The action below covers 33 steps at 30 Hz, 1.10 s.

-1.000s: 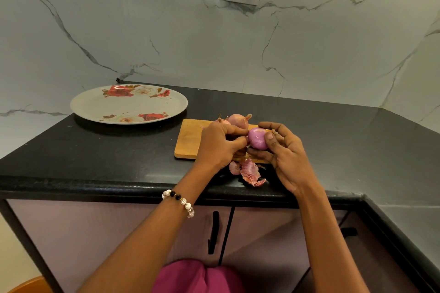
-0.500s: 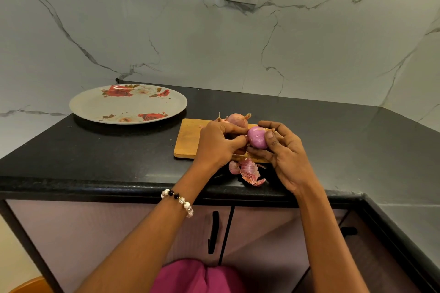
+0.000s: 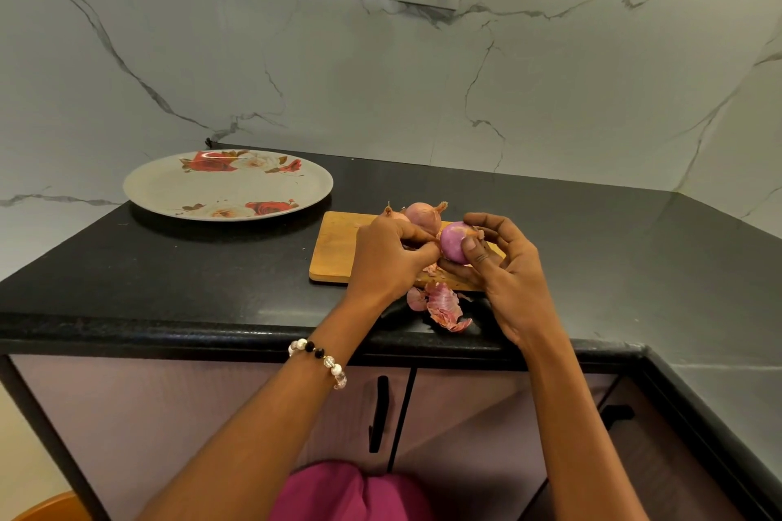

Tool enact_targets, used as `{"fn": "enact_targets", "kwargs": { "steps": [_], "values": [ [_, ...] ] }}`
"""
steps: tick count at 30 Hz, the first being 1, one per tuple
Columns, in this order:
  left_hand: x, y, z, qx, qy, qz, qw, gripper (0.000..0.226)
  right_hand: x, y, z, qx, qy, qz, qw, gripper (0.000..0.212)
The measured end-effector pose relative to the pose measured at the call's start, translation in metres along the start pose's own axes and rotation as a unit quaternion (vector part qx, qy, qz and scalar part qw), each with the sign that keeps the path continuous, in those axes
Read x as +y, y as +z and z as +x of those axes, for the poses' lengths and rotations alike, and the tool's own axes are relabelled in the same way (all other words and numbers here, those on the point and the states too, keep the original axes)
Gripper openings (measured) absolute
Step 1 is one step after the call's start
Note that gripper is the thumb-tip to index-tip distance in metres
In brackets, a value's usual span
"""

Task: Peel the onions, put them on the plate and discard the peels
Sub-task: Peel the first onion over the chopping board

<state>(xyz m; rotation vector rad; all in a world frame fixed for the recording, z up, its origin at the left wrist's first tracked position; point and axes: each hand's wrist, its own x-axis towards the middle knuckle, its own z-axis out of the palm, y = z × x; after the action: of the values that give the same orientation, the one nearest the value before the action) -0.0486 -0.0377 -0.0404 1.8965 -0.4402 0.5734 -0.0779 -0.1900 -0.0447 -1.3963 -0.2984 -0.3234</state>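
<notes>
Head view: left hand (image 3: 387, 256) hides onion (image 3: 455, 243) (partly).

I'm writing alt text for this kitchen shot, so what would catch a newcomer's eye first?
Two bare hands meet above a wooden cutting board: the right hand cradles a glossy purple peeled onion while the left hand pinches at its skin. Papery pink onion peels lie near the black countertop's front edge, and a large round floral plate sits empty at the back left.

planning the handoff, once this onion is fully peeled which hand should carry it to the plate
Likely the right hand: it already cradles the peeled onion. The left hand only pinches skin, though it is nearer the plate.
</notes>
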Motion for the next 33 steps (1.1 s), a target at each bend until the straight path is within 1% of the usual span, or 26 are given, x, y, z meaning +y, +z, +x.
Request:
{"fn": "enact_targets", "kwargs": {
  "steps": [9,15,27,33],
  "values": [
    [0.0025,0.0000,0.0006,0.001,0.006,0.016,1.000,0.005,-0.0004,0.0024,-0.0008,-0.013,-0.013,-0.017,1.000,0.023],
    [-0.0013,0.0016,0.0021,0.003,-0.035,-0.024,0.999,0.007,-0.0009,0.0018,-0.0005,-0.008,-0.016,-0.006,1.000,0.022],
    [0.0011,-0.0002,0.0009,-0.016,-0.029,-0.004,0.999,0.005,-0.0006,0.0014,-0.0008,-0.016,-0.008,-0.025,1.000,0.023],
    [0.0012,0.0006,0.0021,-0.022,-0.023,0.000,0.999,0.007,0.0000,0.0009,-0.0006,-0.019,-0.005,0.007,1.000,0.022]
  ]
}}
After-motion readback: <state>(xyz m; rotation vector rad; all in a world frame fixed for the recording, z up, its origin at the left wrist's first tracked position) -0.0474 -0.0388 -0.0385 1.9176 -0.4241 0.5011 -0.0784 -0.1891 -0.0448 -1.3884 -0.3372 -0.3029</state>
